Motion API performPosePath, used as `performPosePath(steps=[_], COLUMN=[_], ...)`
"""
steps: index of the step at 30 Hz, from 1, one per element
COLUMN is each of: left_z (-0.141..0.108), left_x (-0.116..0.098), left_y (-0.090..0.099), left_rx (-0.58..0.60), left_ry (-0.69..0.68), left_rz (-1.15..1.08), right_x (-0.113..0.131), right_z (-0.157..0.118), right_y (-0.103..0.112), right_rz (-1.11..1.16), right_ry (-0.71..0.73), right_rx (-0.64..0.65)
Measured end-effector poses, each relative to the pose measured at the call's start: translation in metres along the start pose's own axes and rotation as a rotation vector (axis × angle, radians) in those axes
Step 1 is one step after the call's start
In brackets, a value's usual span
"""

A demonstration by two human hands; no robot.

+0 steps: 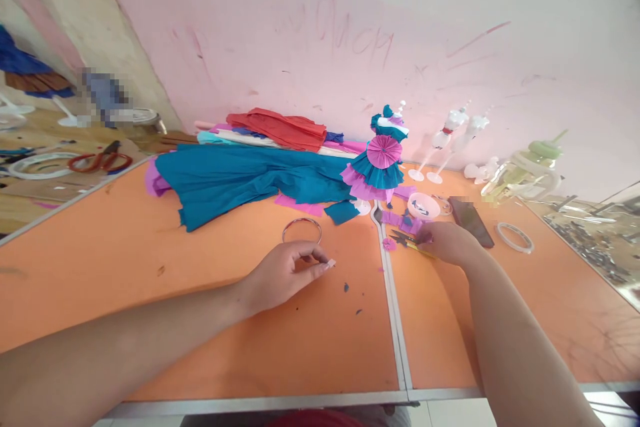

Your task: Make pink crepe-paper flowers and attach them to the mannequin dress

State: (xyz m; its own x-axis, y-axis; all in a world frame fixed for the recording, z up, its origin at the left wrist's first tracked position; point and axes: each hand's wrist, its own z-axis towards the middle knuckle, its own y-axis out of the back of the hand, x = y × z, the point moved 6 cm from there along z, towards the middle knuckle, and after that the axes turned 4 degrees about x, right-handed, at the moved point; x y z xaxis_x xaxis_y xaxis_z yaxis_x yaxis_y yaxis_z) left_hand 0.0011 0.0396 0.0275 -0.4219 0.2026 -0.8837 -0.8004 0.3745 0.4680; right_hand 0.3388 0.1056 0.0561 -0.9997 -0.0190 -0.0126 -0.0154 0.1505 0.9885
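Whitish scrap (pixel 331 263) sits pinched in left fingers (pixel 313 273); right fingers (pixel 425 234) are at metal scissors (pixel 401 238), grip unclear.

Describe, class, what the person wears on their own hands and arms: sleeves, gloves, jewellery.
The left hand and right hand are ungloved. The left forearm and right forearm are bare, with no sleeves in view. No watch or bracelet shows on either wrist.
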Motion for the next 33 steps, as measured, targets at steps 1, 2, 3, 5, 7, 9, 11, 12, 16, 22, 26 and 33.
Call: performPosePath(steps=[1, 2, 3, 5, 7, 9, 11, 12, 16, 22, 26, 33], left_z=[0.0, 0.001, 0.001, 0.002, 0.002, 0.001, 0.0, 0.0, 0.0, 0.002, 0.0, 0.003], left_x=[0.001, 0.003, 0.004, 0.007, 0.008, 0.006, 0.002, 0.0, -0.001, 0.006, -0.002, 0.01], left_y=[0.0, -0.001, -0.001, -0.001, -0.001, -0.001, 0.0, 0.0, 0.0, 0.0, 0.002, -0.001], left_rx=[0.003, 0.003, 0.002, -0.007, -0.014, -0.012, -0.004, -0.001, 0.0, -0.004, 0.004, 0.014], left_ry=[-0.002, -0.008, -0.015, -0.024, -0.021, -0.01, -0.001, 0.0, -0.029, -0.021, -0.007, 0.027], left_rz=[0.002, 0.005, 0.008, 0.013, 0.017, 0.017, 0.017, 0.018, 0.013, -0.012, -0.01, -0.111], right_x=[0.002, 0.004, 0.007, 0.011, 0.011, 0.01, 0.011, 0.012, 0.01, 0.009, 0.01, 0.031], right_z=[0.0, -0.001, -0.003, -0.006, -0.007, -0.007, -0.006, -0.005, -0.001, -0.002, -0.008, -0.021], right_y=[-0.003, -0.005, -0.006, -0.005, -0.002, 0.0, -0.002, -0.003, -0.008, -0.01, -0.002, 0.028], right_rz=[0.014, 0.026, 0.038, 0.062, 0.091, 0.108, 0.102, 0.093, 0.073, 0.074, 0.09, 0.253], right_ry=[0.022, 0.042, 0.062, 0.098, 0.092, 0.067, 0.055, 0.06, 0.039, 0.074, 0.087, 0.132], right_rx=[0.027, 0.06, 0.092, 0.123, 0.116, 0.091, 0.08, 0.08, 0.067, 0.116, 0.115, -0.037])
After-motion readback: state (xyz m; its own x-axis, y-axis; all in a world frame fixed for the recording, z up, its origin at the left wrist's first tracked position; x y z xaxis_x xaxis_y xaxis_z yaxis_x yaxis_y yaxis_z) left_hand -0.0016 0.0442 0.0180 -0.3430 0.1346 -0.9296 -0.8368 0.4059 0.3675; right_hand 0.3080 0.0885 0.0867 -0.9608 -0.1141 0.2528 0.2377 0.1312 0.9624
